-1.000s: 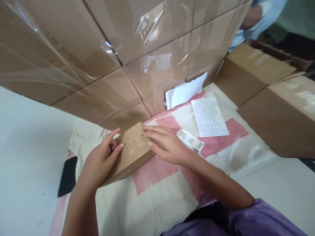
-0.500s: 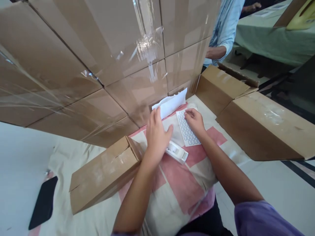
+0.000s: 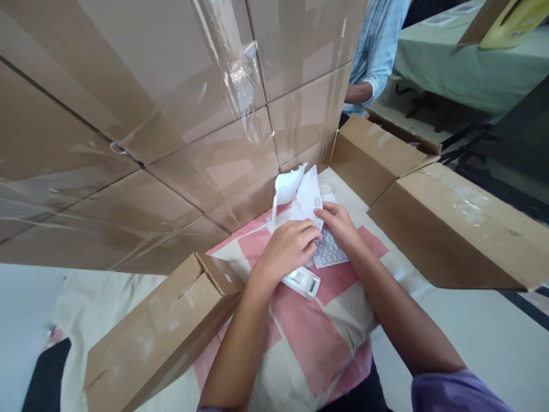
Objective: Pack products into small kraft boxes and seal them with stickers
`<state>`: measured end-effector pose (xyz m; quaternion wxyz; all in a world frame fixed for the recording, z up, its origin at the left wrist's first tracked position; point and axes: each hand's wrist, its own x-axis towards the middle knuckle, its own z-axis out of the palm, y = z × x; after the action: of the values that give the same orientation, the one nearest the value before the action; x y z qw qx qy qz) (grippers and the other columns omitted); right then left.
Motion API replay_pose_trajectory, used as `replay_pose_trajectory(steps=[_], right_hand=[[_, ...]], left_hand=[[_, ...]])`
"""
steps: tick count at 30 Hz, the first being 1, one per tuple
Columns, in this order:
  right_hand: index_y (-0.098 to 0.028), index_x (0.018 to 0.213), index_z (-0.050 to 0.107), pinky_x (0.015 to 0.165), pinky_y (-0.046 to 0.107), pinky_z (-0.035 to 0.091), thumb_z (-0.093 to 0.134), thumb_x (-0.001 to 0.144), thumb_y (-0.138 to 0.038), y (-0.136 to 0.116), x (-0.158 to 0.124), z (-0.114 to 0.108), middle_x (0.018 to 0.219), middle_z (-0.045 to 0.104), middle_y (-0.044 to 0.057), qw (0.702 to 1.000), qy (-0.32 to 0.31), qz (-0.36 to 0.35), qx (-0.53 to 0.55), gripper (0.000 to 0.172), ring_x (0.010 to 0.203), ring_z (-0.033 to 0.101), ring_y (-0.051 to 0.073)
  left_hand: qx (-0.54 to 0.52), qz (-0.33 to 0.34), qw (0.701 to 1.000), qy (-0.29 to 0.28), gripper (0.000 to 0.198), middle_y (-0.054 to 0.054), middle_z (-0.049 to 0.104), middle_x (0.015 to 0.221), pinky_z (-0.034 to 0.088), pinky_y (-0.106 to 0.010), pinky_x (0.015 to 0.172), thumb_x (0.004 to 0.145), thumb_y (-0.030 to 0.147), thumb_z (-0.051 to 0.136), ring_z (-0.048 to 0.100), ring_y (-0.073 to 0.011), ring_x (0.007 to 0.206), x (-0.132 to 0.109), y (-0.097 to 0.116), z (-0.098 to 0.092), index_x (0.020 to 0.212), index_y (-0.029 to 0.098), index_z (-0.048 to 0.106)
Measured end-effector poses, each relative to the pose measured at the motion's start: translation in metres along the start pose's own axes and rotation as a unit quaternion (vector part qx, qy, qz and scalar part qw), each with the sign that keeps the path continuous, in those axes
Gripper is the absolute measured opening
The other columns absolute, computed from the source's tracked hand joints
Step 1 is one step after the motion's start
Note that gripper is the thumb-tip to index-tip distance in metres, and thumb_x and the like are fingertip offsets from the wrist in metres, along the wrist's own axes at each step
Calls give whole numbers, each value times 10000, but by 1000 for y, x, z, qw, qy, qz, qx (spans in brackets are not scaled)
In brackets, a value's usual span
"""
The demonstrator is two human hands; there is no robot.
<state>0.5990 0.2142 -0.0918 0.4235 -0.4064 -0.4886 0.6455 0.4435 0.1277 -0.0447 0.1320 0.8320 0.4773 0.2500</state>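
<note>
Over the checked pink and cream cloth, a white label backing sheet [image 3: 306, 197] is raised at a tilt, with a few printed labels along its right side. My right hand [image 3: 341, 229] pinches its right edge between thumb and fingers. At the lower edge, my left hand [image 3: 289, 249] has its fingers curled in against the sheet; the fingertips are partly hidden. Beneath both hands lies a flat sheet of small outlined rectangular labels [image 3: 332, 254]. A white plastic device [image 3: 302, 282], its kind unclear, rests just below my left hand. Crumpled white paper [image 3: 285, 186] stands behind.
Taped cardboard cartons [image 3: 206, 137] form a tall wall ahead. One carton [image 3: 150, 337] sits at left, and two more cartons [image 3: 454, 223] line the right side. A person in a light blue sleeve [image 3: 381, 51] is behind, near a green-covered table [image 3: 441, 63].
My left hand has gone from spread fingers by the white paper to curled fingers at the backing sheet. The sheet is now lifted in my right hand. The camera view has shifted.
</note>
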Motion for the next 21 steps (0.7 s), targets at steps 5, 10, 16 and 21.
replay_pose_trajectory(steps=[5,10,16,21], right_hand=[[-181,780,686,622,279,459,730,802,-409,-1,-5,0,713,655,-5,998,15,-57,-15,233,646,568,155],[-201,821,689,594,295,458,696,852,-559,-1,-13,3,743,657,12,997,-19,-62,-48,360,660,573,183],[-199,747,605,563,273,398,597,929,-599,5,-18,6,651,524,-13,989,-47,-95,-98,439,595,466,142],[-214,830,616,609,284,448,565,947,-609,7,-18,7,710,558,-8,993,9,-92,-71,415,640,509,158]], left_hand=[[-93,-51,993,55,71,-10,689,1015,488,-301,832,967,234,586,650,-167,933,-1,-7,-6,1006,230,645],[-58,-106,981,154,191,-40,674,1015,478,-330,875,958,336,645,638,-195,973,-2,-17,-5,1110,220,643],[18,-100,983,152,276,-49,654,1054,460,-350,905,947,301,653,620,-210,1016,0,-19,-2,1215,237,659],[40,-80,989,120,284,-52,641,1111,431,-370,915,932,334,678,591,-225,1059,-1,-19,-4,1204,257,668]])
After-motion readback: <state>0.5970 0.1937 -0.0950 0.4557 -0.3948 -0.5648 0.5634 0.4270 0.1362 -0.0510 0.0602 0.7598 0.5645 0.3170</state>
